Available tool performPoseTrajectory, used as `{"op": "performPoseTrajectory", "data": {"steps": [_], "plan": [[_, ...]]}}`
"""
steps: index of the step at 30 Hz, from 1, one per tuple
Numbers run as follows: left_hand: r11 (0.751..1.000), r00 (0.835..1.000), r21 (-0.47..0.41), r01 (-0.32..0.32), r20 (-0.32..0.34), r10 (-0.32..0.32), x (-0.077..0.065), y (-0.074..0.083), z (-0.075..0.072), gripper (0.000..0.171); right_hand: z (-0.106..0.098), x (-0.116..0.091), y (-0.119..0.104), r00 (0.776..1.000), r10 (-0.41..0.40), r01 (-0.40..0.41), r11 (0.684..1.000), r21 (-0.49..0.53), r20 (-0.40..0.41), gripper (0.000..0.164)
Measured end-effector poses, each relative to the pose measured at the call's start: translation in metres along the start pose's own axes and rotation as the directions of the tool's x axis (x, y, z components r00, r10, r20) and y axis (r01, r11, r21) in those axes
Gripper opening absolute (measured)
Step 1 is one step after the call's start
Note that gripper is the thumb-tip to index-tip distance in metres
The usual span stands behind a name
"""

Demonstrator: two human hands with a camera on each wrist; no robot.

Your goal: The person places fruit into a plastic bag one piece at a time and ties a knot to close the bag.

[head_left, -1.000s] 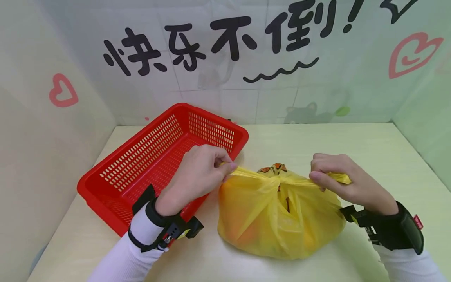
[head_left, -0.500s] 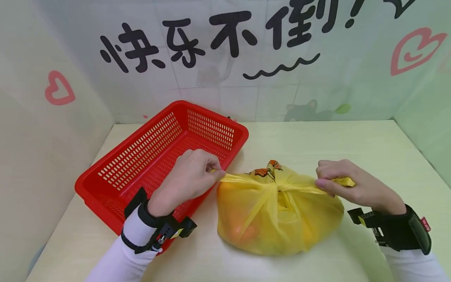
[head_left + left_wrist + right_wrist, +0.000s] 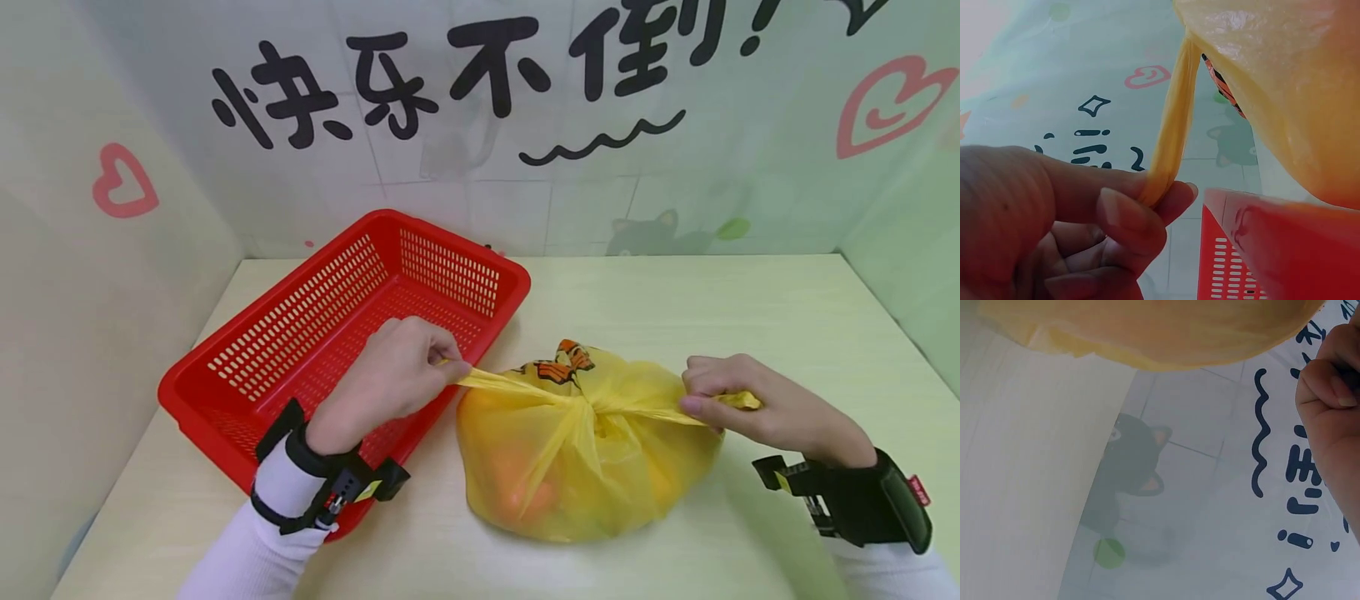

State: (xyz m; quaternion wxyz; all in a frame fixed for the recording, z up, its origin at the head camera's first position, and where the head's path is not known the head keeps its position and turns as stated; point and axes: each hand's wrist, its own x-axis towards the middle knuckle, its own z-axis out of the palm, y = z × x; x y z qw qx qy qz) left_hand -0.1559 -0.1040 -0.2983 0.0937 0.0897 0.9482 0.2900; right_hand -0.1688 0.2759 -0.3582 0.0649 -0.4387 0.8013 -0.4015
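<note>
A full yellow plastic bag [image 3: 585,467] sits on the table, its two handles crossed in a knot at the top middle. Orange round shapes show through its left side, and an orange-and-black butterfly print lies near its top. My left hand [image 3: 393,367] pinches one handle between thumb and fingers; in the left wrist view the twisted handle [image 3: 1175,119] runs taut up to the bag. On the other side my right hand [image 3: 765,408] grips the second handle, whose end [image 3: 738,400] sticks out past the fist. In the right wrist view this hand is partly cut off.
A red plastic basket [image 3: 300,275] with slotted walls stands at the left, under my left hand and forearm. Behind the pale table [image 3: 675,300] rises a wall sheet [image 3: 480,208] with black lettering, and side walls close in left and right.
My hands have drawn apart, the left moving left and the right moving right and slightly down. The handles are stretched straighter, the knot looks tighter, and more of the butterfly print shows.
</note>
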Motion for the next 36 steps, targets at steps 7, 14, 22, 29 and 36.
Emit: {"op": "performPoseTrajectory", "data": {"steps": [7,14,22,29,36], "plan": [[1.0,1.0,0.011,0.011,0.014,-0.011,0.0,-0.004,-0.001,0.014,0.001,-0.003,0.001,1.0,0.002,-0.002,1.0,0.011,0.028,0.035],[0.999,0.999,0.005,0.032,0.039,-0.032,0.0,-0.007,-0.003,0.013,0.001,-0.006,0.002,0.996,0.052,-0.055,0.998,0.031,0.074,0.035],[0.999,0.998,0.022,0.044,0.041,-0.045,0.001,-0.008,-0.002,0.013,0.001,-0.01,0.006,0.989,0.101,-0.104,0.994,0.02,0.105,0.035],[0.998,1.0,0.055,0.026,0.004,-0.027,-0.004,0.004,0.003,0.014,0.0,-0.008,0.004,0.985,0.135,-0.137,0.991,0.007,0.109,0.034],[0.927,0.988,0.376,0.007,-0.144,0.051,-0.017,0.015,0.022,0.026,0.004,-0.01,0.002,0.975,0.221,-0.22,0.975,-0.037,0.025,0.029]]}}
